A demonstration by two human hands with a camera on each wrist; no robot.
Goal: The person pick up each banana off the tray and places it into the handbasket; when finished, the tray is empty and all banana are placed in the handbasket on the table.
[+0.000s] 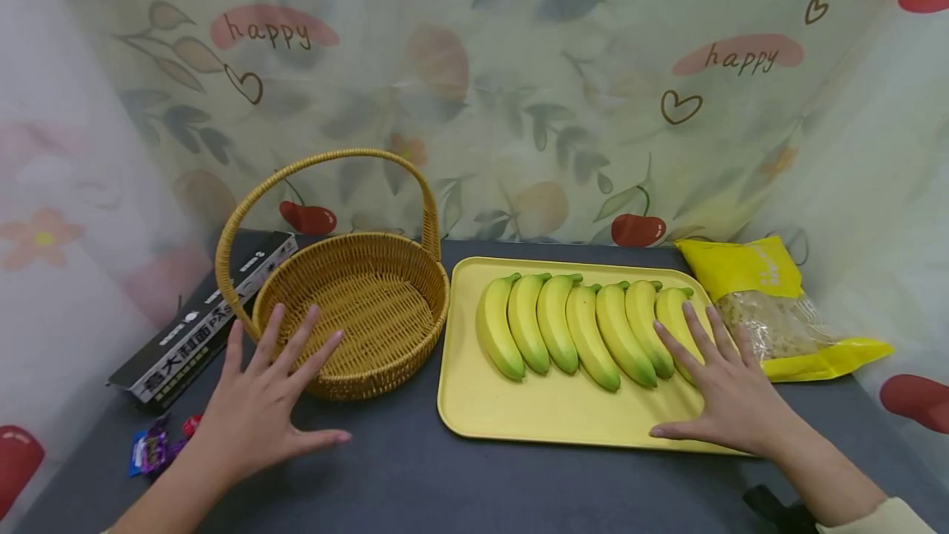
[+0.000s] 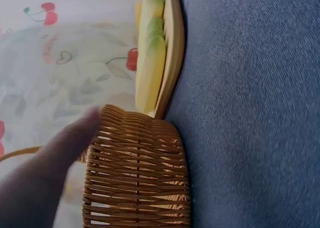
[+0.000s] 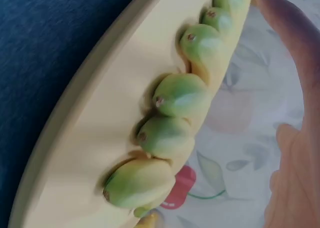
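Seven bananas [image 1: 586,328] are lying side by side in one row on the yellow tray [image 1: 519,410], green tips pointing toward the person. The right hand [image 1: 730,390] is lying palm down over the right end of that tray, fingers [image 1: 670,340] straight and spread, gripping nothing; the fingertips are resting on the two rightmost bananas, while the other five are sitting to the left of the fingers. The thumb is stretching left along the tray's near edge. In the right wrist view six banana tips [image 3: 175,100] are showing in line on the tray [image 3: 100,118].

One wicker basket [image 1: 356,303] with an arched handle is standing just left of the tray. The left hand [image 1: 259,406] is hovering palm down at its near rim, fingers [image 1: 307,336] fanned out and straight, holding nothing; whether they are touching the rim cannot be told. The left wrist view is showing the basket wall [image 2: 137,173] right beside a blurred finger.

Beyond the right fingers, one yellow bag [image 1: 778,311] is lying on the dark tabletop [image 1: 415,468]. Left of the left fingers, one long dark box [image 1: 203,316] is lying beside the basket, with a few small candy wrappers [image 1: 156,447] near the wrist.
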